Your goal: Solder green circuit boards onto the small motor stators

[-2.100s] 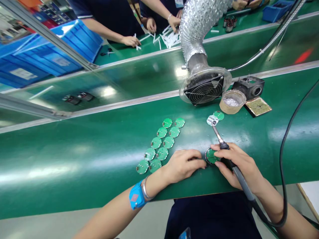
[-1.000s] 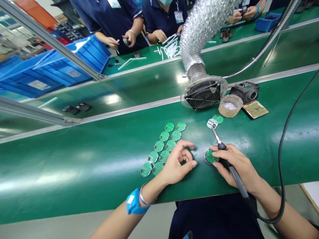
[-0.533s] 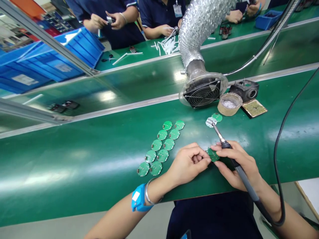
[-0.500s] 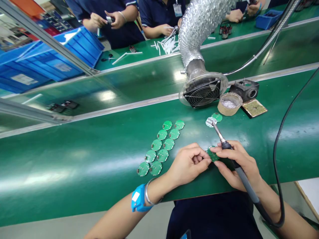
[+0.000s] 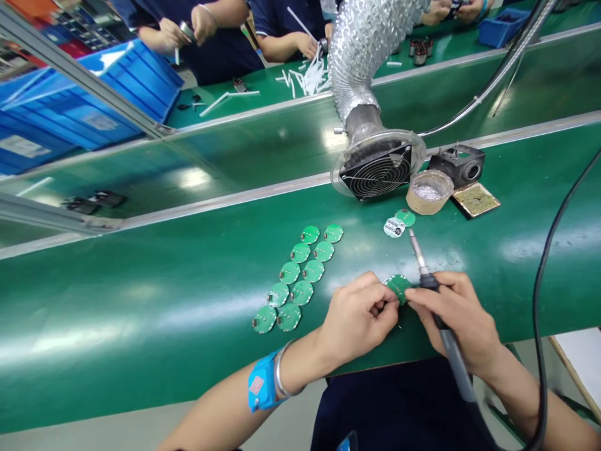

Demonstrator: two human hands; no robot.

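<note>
Head view: my left hand [image 5: 359,316] pinches the board [image 5: 398,286] at its two o'clock while my right hand [image 5: 464,322] grips the iron [image 5: 454,357] and fingers the board too, so twisting could swing its tip into the paired boards [image 5: 405,218] at twelve o'clock.

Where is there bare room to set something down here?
Widest: the smooth green benchtop left of two rows of round green circuit boards. Another lies between the right hand and the curved black cable. It's crowded between the right hand and left hand, and around the round tan bowl.
</note>
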